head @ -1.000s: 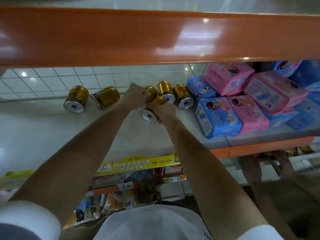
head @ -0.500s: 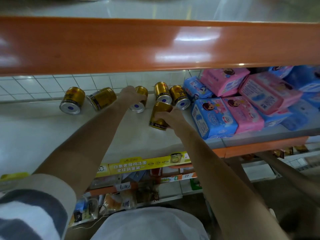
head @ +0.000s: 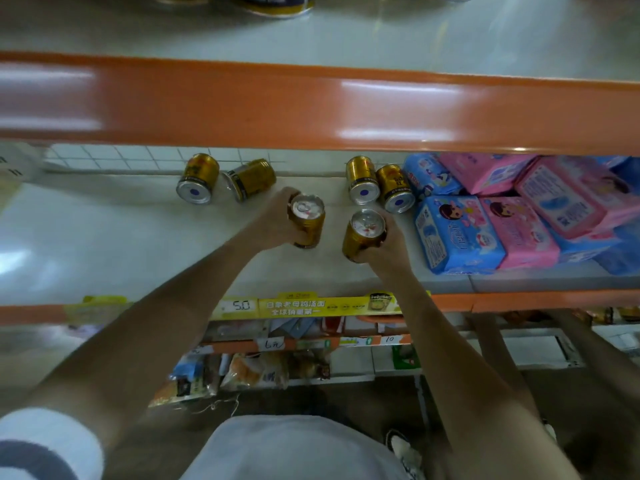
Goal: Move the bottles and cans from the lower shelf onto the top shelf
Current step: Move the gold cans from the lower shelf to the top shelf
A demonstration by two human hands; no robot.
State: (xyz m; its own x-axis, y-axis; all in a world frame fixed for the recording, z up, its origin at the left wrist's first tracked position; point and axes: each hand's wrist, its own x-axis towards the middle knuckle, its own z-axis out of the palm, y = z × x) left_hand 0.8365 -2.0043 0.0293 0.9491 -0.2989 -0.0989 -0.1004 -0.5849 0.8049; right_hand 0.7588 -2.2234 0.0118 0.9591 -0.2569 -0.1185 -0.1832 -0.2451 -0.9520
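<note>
My left hand (head: 273, 221) grips a gold can (head: 308, 221) held upright, its silver top facing me, above the lower shelf (head: 104, 244). My right hand (head: 389, 245) grips a second gold can (head: 363, 233), also upright. Lying on their sides at the back of the lower shelf are two gold cans on the left (head: 198, 179) (head: 250, 180) and two on the right (head: 362, 180) (head: 394, 188). The top shelf (head: 381, 36) lies above its orange front edge (head: 311, 109), with can bottoms (head: 277, 5) showing at its far side.
Pink and blue soft packs (head: 485, 223) fill the right part of the lower shelf. A yellow price strip (head: 304, 304) runs along its front. Snack bags (head: 256, 370) sit on shelves below. Another person's forearms (head: 498, 348) reach in low on the right.
Both hands picked cans up off the lower shelf, turned them upright and drew them toward me. The view tilted up, showing more of the top shelf.
</note>
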